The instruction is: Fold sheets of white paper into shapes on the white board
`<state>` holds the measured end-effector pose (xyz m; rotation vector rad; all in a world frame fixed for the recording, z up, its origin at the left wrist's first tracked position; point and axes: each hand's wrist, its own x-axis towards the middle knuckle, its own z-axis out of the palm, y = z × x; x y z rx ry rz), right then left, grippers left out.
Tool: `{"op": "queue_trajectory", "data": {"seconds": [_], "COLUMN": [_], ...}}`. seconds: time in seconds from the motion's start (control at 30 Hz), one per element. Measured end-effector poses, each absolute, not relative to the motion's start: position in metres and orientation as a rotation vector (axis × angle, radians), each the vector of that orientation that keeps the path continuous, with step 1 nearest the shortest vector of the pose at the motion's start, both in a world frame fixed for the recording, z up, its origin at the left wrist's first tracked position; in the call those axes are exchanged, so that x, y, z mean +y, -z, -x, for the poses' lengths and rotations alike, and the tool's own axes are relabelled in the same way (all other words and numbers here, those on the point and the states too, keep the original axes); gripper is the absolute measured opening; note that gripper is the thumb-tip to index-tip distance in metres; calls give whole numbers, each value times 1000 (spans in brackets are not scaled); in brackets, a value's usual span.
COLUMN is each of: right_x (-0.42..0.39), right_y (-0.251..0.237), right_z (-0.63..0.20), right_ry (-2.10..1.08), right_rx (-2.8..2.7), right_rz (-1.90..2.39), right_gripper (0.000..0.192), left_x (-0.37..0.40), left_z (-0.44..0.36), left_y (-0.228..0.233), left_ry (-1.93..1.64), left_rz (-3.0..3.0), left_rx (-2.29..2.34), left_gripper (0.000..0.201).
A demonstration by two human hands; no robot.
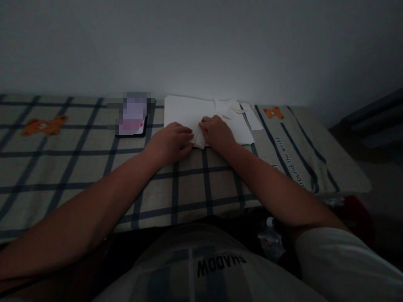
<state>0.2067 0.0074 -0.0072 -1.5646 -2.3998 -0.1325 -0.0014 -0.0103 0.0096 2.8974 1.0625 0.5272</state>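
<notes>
A small folded piece of white paper [199, 139] lies between my hands at the front edge of a stack of white sheets [185, 110]. My left hand [170, 142] rests at its left side, fingers curled together with the tips on the paper. From the other side, my right hand [218, 133] pinches the paper between thumb and bent fingers. Beyond the right hand, several torn paper pieces [231, 109] lie loosely on the stack. A separate paper strip [252, 118] is at its right edge.
A checked cloth [189, 193] with orange bear prints covers the narrow table against a pale wall [201, 46]. Left of the sheets lies a phone [131, 117], its screen blurred. Below the table edge, a clear plastic bottle [271, 241] shows near my right elbow. The light is dim.
</notes>
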Motion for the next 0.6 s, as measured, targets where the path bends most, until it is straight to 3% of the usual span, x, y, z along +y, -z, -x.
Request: {"op": "queue_trajectory", "data": {"seconds": [0.6], "right_x": [9], "right_y": [9], "right_z": [-207], "right_ry": [163], "right_rx": [-2393], "right_rz": [1552], "right_gripper": [35], "left_x": [-19], "left_z": [-6], "left_y": [-9], "left_ry": [-429], "left_rz": [-2948], "left_rx": [1108], "left_gripper": [33]}}
